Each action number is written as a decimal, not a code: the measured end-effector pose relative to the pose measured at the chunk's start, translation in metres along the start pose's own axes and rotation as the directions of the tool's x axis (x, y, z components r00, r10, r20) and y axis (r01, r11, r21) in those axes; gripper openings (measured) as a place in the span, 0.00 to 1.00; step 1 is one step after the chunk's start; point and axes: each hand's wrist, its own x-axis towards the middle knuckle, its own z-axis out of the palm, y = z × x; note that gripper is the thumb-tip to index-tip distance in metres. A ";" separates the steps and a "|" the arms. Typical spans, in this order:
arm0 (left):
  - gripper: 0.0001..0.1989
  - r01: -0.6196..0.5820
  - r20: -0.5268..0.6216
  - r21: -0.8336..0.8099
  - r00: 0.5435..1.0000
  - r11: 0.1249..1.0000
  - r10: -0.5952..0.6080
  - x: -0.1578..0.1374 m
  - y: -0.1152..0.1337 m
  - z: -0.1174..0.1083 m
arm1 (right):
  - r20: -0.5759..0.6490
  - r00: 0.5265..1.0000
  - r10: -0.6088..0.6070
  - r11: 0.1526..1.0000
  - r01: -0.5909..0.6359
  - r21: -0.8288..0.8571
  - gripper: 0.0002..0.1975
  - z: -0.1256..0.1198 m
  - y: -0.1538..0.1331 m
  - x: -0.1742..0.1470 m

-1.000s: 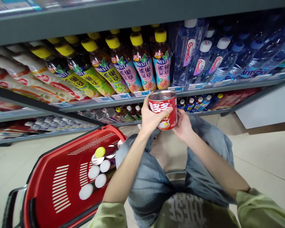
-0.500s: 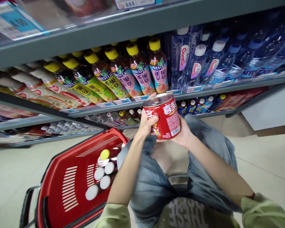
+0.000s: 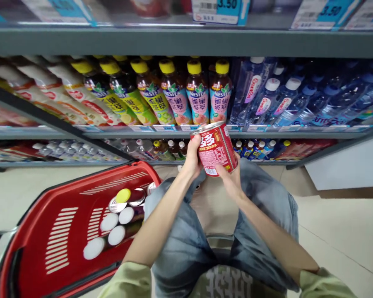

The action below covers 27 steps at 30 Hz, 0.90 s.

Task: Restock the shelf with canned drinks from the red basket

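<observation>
A large red food can (image 3: 215, 151) with white lettering and a printed text panel is held between both hands above my knees, slightly tilted. My left hand (image 3: 193, 157) grips its left side, thumb near the upper edge. My right hand (image 3: 232, 176) is closed round the lower right side, with its thumb on the label. The fingers behind the can are hidden. Just beyond it stands a shelf row of Nestea bottles (image 3: 198, 95) with yellow caps.
At my left sits a red shopping basket (image 3: 57, 215) holding several capped bottles (image 3: 116, 235) and a can. Water bottles (image 3: 267, 101) fill the shelf at right, and white-labelled bottles (image 3: 71, 95) lean at left. Smaller bottles stand on the bottom shelf (image 3: 161, 150). A white panel (image 3: 347, 165) is at right.
The can has been turned in my hands, so its text panel and barcode now face me more. My right thumb has come onto the front. The view has levelled and swung rightward.
</observation>
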 end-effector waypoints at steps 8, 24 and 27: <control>0.36 -0.002 0.037 -0.303 0.999 0.953 0.014 -0.007 0.027 0.002 | 0.191 0.641 -0.744 0.382 0.642 -0.664 0.51 0.005 0.007 -0.008; 0.26 0.234 0.256 -0.533 0.961 0.813 -0.109 -0.003 0.035 -0.017 | 0.517 0.262 -0.815 -0.177 0.738 -0.652 0.40 -0.004 0.006 0.000; 0.27 0.229 0.238 -0.514 0.964 0.827 -0.119 -0.003 0.034 -0.015 | 0.488 0.312 -0.815 -0.105 0.749 -0.655 0.44 -0.003 0.003 0.001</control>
